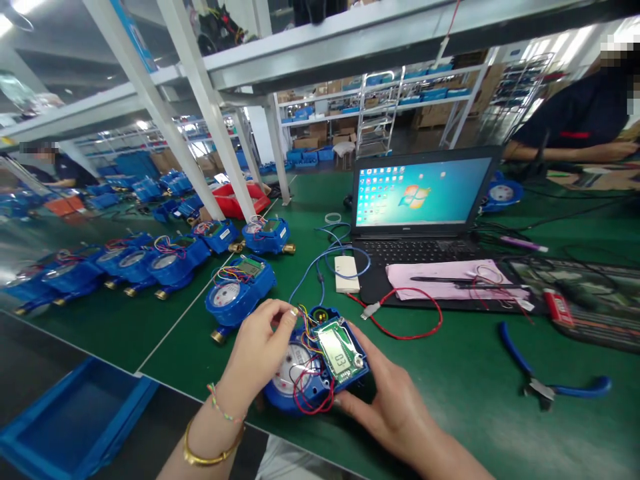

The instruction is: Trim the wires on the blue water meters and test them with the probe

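A blue water meter [287, 399] lies in front of me on the green bench, its housing uncovered. Its circuit board carries a small display [334, 350], and red, black and yellow wires loop over the dial. My right hand [387, 393] is wrapped round the meter's right side, thumb at the lower edge. Over the dial's upper left, my left hand [265, 340] is closed in a pinch at the thin coloured wires [306, 320]; the exact grip is partly hidden by its fingers. Another open water meter [240, 290] stands just beyond that hand.
Several more meters [170, 260] line the bench at left. A laptop [425, 200] stands behind, with a white box [346, 273], a red cable [435, 327] and a pink cloth [445, 280] before it. Blue-handled pliers [543, 387] lie right. A blue crate [30, 427] sits lower left.
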`<state>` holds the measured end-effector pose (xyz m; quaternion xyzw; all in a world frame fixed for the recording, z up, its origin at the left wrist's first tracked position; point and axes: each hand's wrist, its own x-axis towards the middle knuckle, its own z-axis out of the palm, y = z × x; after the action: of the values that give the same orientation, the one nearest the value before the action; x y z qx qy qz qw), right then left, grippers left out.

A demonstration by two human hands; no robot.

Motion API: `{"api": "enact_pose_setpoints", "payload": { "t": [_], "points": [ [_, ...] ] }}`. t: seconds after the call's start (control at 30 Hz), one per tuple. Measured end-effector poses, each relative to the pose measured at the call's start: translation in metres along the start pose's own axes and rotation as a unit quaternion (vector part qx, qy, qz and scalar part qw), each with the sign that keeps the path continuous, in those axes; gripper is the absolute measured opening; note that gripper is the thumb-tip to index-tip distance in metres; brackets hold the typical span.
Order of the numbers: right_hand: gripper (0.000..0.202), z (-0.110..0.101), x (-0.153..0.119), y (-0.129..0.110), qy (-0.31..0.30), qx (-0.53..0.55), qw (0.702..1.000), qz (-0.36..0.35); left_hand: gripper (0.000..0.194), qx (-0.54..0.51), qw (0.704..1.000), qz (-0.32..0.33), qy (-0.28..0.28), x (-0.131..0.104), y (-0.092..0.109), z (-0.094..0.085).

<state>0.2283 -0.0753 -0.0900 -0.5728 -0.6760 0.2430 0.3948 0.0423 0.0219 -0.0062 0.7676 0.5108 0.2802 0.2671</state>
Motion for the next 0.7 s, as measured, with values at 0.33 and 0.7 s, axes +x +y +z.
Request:
{"api": "enact_pose_setpoints", "payload": {
  "t": [0.33,0.7],
  "points": [
    [0.080,-0.004,0.002,-0.005,-0.026,0.026,0.999,0.013,0.025,-0.009,0.999,0.037,0.028,0.014,0.006,-0.005],
    [0.080,-0.005,0.002,-0.006,-0.025,0.025,0.999,0.000,0.014,0.052,0.995,0.052,0.064,0.005,0.001,0.004]
  ]
}}
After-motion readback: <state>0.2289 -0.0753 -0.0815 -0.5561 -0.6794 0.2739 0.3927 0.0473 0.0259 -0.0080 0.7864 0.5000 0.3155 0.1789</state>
